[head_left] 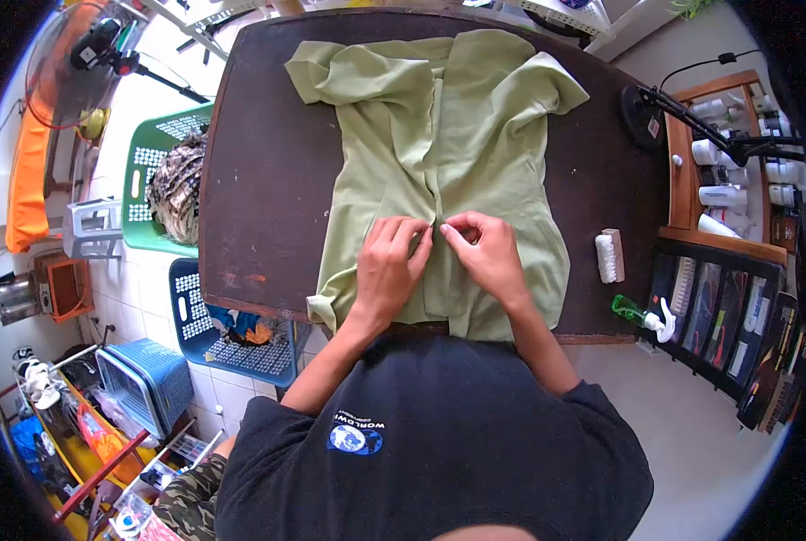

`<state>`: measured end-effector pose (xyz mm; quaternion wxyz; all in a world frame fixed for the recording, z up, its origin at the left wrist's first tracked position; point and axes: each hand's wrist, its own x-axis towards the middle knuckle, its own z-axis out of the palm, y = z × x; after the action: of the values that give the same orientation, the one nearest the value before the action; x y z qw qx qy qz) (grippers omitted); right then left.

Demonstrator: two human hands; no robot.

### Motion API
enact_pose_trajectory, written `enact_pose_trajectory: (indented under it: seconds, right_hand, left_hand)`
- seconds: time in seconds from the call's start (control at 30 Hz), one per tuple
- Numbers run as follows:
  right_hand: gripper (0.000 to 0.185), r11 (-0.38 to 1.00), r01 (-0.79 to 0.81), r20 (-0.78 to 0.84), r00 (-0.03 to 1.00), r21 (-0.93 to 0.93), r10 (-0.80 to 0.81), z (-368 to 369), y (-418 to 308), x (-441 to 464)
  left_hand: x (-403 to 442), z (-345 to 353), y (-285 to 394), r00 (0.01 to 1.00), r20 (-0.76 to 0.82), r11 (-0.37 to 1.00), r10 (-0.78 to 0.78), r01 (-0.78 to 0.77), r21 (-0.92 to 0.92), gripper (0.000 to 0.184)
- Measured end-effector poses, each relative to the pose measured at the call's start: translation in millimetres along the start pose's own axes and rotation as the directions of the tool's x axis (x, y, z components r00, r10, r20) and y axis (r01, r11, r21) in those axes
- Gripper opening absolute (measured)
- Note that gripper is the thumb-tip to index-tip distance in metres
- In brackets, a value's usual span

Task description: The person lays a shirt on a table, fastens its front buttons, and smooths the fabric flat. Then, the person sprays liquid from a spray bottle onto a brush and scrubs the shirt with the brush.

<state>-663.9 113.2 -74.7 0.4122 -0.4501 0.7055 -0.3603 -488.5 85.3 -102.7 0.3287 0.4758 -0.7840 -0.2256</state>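
Note:
A light green short-sleeved shirt (488,171) lies spread over the dark brown table, its collar end at the far side and its front opening running down the middle. My left hand (391,261) pinches one edge of that opening near the lower half. Just across from it, my right hand (486,257) pinches the other edge between thumb and forefinger. The fingertips of both hands are close together. Any button between them is too small or covered to make out. Wrinkles run through the cloth, and the lower left corner is folded up.
On the table (258,180), a white-bristled brush (609,257) lies at right, near a green spray bottle (637,313). A black lamp (642,117) and a wooden rack of bottles (682,171) stand beyond. Laundry fills a green basket (141,180) and a blue basket (186,307) at left.

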Motion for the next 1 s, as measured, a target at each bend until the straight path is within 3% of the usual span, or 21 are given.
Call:
enact_pose_trajectory:
  seconds: [0.6,1.0]
  right_hand:
    - [0.013,0.998,-0.018,-0.001,1.000,0.066,0.019,7,8,6]
    - [0.013,0.994,-0.035,0.040,0.999,0.107,0.030,7,10,4]
  left_hand:
    - [-2,12,-2,0.997,-0.016,0.996,0.080,-0.079,0.038,0.019]
    - [-5,22,-8,0.986,0.065,0.943,0.152,-0.164,0.290,0.011]
